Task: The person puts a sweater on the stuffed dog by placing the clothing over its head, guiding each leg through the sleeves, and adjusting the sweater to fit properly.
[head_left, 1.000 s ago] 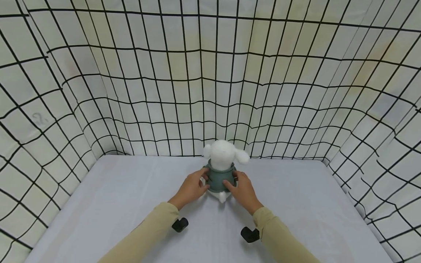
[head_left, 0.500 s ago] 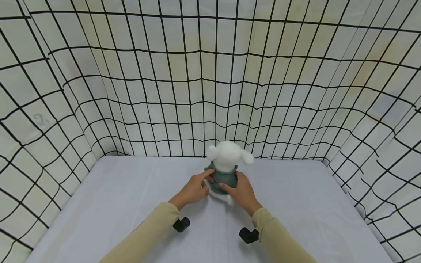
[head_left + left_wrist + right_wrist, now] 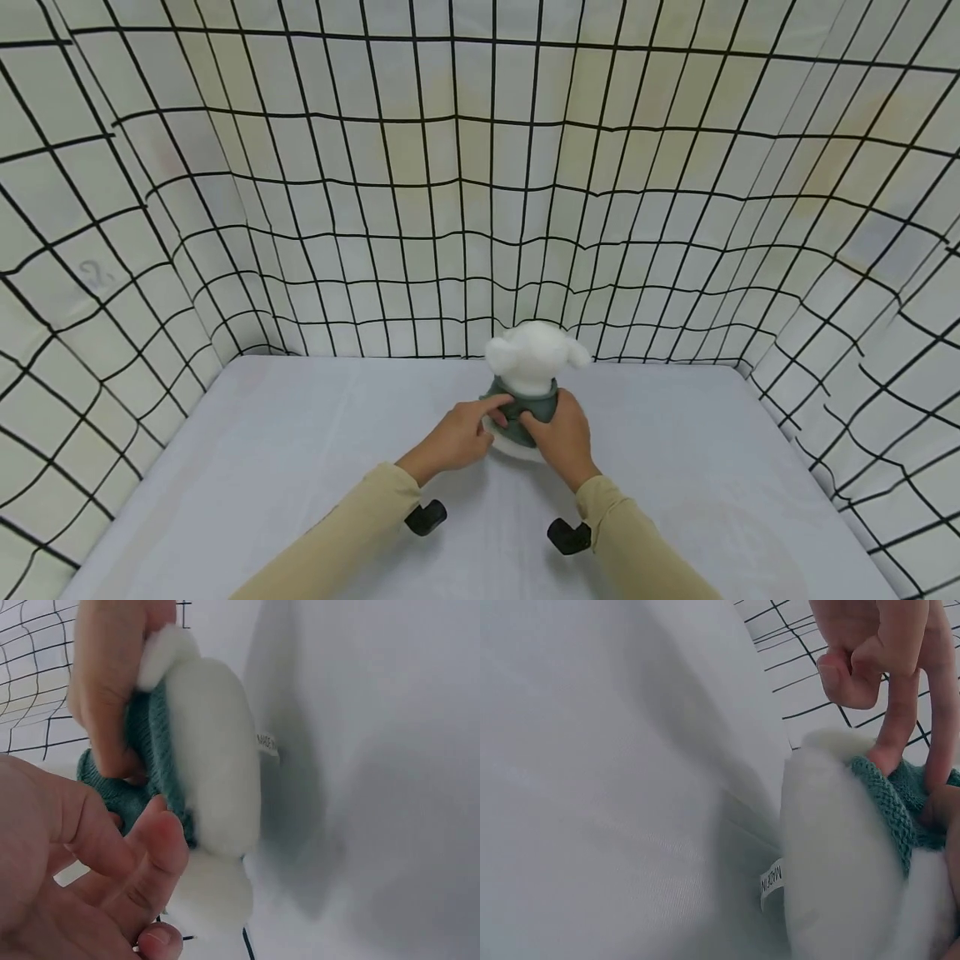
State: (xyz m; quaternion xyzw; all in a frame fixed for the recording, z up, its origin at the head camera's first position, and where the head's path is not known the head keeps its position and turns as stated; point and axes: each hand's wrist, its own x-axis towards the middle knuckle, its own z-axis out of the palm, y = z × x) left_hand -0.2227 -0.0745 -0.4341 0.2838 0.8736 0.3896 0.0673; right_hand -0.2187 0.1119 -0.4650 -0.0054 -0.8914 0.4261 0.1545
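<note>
Both hands working plush toy (image 3: pixel 529 367) w/ green sweater (image 3: pixel 531 410), table 12 o'clock. Left hand (image 3: pixel 456 437): index touching knit, rest curled, no grip. Right hand (image 3: pixel 561 433) gripping the body. Prob adjusting the sweater; next move needs a firm pinch on the knit hem.

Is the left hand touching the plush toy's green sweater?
Touching. The right wrist view shows the left hand with a fingertip pressed on the green sweater of the plush toy; the head view agrees.
</note>
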